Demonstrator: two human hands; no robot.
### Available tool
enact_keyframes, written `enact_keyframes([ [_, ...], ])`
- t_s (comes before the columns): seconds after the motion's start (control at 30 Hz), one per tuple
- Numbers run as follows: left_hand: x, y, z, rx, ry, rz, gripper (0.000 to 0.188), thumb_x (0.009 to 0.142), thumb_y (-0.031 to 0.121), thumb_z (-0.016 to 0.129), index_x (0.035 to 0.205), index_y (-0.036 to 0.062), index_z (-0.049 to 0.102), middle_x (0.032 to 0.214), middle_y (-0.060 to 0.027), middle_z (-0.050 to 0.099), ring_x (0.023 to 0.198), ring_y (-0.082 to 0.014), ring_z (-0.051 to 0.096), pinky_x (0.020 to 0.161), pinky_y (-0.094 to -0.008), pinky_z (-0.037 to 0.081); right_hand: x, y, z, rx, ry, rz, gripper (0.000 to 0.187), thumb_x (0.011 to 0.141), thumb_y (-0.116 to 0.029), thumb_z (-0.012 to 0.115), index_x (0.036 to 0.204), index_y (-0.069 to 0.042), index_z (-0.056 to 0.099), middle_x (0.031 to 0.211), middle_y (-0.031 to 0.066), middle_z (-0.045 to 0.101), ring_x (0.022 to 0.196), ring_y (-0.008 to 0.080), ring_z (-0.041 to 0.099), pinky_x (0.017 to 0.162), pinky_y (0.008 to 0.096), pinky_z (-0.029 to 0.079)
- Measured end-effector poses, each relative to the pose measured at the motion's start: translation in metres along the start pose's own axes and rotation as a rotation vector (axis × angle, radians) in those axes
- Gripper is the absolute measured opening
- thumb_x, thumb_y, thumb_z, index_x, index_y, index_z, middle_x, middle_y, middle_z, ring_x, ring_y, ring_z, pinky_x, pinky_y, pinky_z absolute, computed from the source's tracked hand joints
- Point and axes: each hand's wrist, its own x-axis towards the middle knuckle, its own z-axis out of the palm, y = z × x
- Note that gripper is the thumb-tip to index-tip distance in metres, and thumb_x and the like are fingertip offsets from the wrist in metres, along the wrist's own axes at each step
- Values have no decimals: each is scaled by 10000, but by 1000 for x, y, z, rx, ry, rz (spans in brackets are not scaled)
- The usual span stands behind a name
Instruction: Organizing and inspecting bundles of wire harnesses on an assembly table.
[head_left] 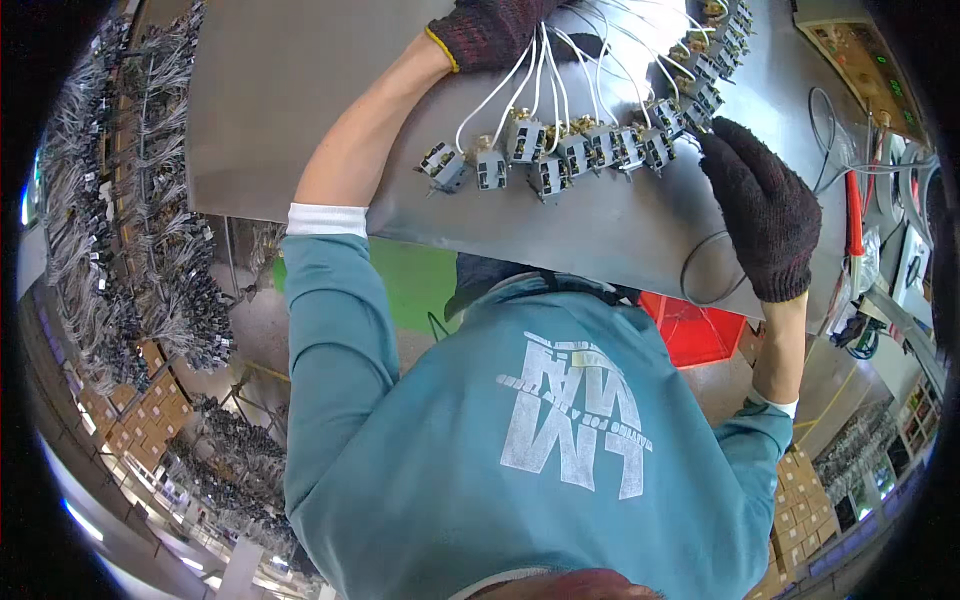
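Observation:
My left hand (pixel 490 36), in a dark knitted glove with a yellow cuff edge, is closed around a bunch of white wires (pixel 541 70) at the table's far side. The wires fan out to a curved row of small grey-and-black electrical connectors (pixel 575 153) with brass-coloured parts, lying on the metal table. My right hand (pixel 765 205), gloved too, is at the right part of the row. Its fingers are pinched together beside the connectors (pixel 660 148); what they hold is hidden. A thin black cable (pixel 684 272) loops out from beneath this hand.
The grey metal table (pixel 290 120) spreads under the work. An instrument box (pixel 865 65) with lit green digits stands at the far right, near a red-handled tool (pixel 854 215) and cables. A red bin (pixel 690 335) sits below the table edge. Hanging wire bundles (pixel 165 200) fill the left.

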Motion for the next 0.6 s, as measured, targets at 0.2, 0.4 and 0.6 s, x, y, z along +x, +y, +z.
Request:
enact_keyframes([
  [0.2,-1,1,1,31,111,-32,840,853,593,792,1510,111,590,1094,-169,718,998,-376,681,893,-525,524,14,-15,4,472,327,147,321,977,-58,771,1270,-190,790,1268,51,789,974,246,794,816,351,633],
  [0.4,2,2,-7,33,83,-23,850,867,631,765,1499,89,594,1038,-197,700,941,-376,673,845,-523,514,23,-32,-3,238,214,189,321,966,-92,800,1268,-200,788,1275,58,779,989,271,794,820,358,635],
  [0.6,1,-2,-7,106,43,-26,882,886,684,712,1504,69,582,1028,-198,693,930,-369,671,832,-516,512,35,-22,-25,113,105,-2,348,940,-116,819,1271,-220,786,1299,28,771,949,277,790,803,378,636],
])
